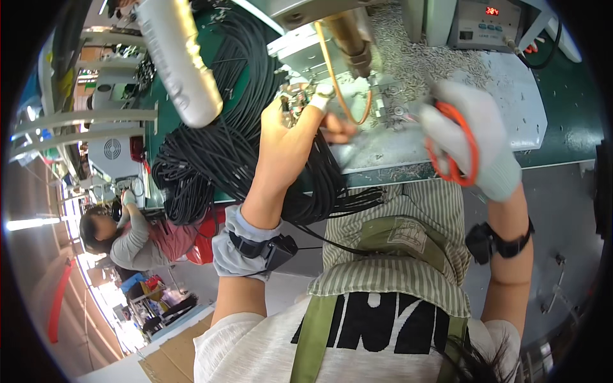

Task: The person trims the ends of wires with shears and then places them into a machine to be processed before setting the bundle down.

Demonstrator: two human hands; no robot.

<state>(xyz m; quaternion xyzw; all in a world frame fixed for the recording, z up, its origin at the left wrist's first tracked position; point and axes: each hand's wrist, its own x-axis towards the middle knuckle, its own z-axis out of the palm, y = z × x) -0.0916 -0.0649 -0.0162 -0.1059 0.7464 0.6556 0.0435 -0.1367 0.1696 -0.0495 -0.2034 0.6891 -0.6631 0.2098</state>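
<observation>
Two hands up at the bench. Your left hand [281, 143] is mostly bare skin, with a white cover on the thumb tip, thumb and fingers bent around a cluster of small shiny metal parts [295, 101]. Can't tell how far those fingers are closed or whether they grip anything; the tips are partly hidden and blurred.

Your right hand [488, 124], in a pale fabric glove, is curled around scissors [474, 148] with smooth red loop handles. It's motion-blurred; blades unclear.

Black cables [185, 159] lie left of and under your left forearm: thin, matte, round, wound in thick loose coils, some strands drooping over the front edge of the green table [565, 121].

Ahead of you, a brownish metal cylinder [350, 45] points down, with a thin glossy orange tube [328, 64] bent in a U beside it. Short grey clippings [440, 60] lie thickly over the smooth pale plate [514, 102]. Boxy grey controller [472, 32] at top right, red digits lit. Rounded silver lamp [172, 57] at upper left, glowing along one edge.

Your apron [345, 220] is striped cloth with a plain green pocket.
</observation>
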